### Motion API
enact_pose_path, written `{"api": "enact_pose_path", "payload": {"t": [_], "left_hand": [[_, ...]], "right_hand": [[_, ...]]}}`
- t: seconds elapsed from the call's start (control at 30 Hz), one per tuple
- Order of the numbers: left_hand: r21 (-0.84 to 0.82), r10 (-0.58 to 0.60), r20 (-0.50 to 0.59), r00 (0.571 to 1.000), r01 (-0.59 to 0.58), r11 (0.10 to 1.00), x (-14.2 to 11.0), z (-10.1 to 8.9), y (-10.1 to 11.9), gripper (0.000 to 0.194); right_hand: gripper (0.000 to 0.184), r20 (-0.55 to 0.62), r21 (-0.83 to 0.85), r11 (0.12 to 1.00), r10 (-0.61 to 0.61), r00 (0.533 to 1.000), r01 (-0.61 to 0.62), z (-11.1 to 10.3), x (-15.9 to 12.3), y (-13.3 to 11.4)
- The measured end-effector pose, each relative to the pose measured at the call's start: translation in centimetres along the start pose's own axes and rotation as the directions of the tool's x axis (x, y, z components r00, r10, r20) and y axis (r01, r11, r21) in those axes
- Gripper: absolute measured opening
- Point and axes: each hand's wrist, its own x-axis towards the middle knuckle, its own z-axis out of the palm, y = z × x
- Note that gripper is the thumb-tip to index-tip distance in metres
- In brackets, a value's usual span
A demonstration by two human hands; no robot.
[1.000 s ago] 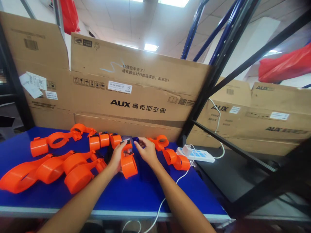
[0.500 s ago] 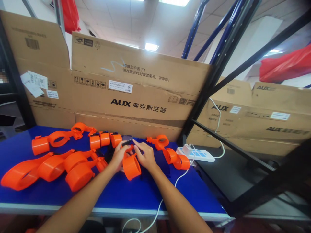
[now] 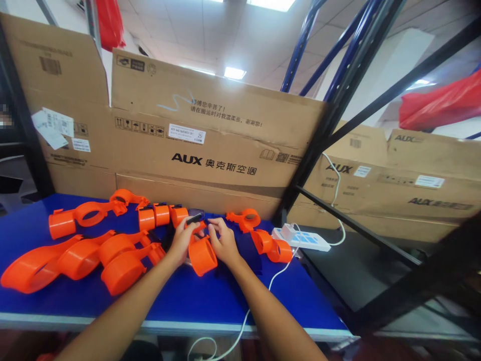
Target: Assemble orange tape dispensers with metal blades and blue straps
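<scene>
My left hand (image 3: 181,244) is wrapped round an orange plastic tape dispenser (image 3: 203,255), whose wide ring hangs toward me. A short black strip (image 3: 194,218) shows at the dispenser's top, by my left thumb. Just to the right, my right hand (image 3: 224,241) has its fingers bent together close to the dispenser's handle end. Whatever they pinch is too small to make out. Behind the hands sits a small clear-sided tray or box (image 3: 197,212), partly hidden. More orange dispensers (image 3: 122,271) lie to the left of my left hand.
Two orange dispensers (image 3: 248,219) lie on the right of the blue table (image 3: 180,306), near a white power strip (image 3: 302,239). Its white cable (image 3: 273,281) crosses the tabletop and drops over the front edge. A cardboard box wall (image 3: 210,135) and a black rack post (image 3: 300,185) stand behind.
My right hand's fingers have drawn back slightly from the black strip and curled in. My left hand keeps the dispenser in nearly the same place.
</scene>
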Motion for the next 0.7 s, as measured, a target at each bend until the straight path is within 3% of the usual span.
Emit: {"api": "enact_pose_path", "payload": {"t": [0.43,0.7], "left_hand": [[-0.028,-0.010,0.027,1.000,0.011,1.000,-0.30,0.31,0.58,0.037],[0.023,0.050,0.025,0.998,-0.051,0.998,-0.08,0.16,0.35,0.038]], "right_hand": [[0.023,0.053,0.085,0.996,-0.005,0.999,0.000,0.19,-0.08,0.17],[0.021,0.026,0.072,0.997,-0.006,1.000,0.004,0.01,-0.09,0.03]]}}
